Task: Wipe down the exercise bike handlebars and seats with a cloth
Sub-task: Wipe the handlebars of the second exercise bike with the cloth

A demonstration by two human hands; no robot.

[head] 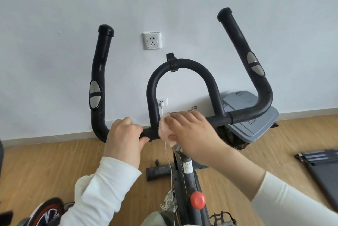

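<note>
Right hand (192,132) does my work: its fingers curl over the pink cloth (165,132) and press it onto the handlebars (247,114), mid-crossbar (148,133), by the left foot of the centre loop (182,64). Left hand (126,132) grips the crossbar just beside it, which I take as steadying. The bar's long axis runs left to right, so I judge the next stroke goes rightward, then up the right horn (237,43), farther off. No seat shows.
</note>
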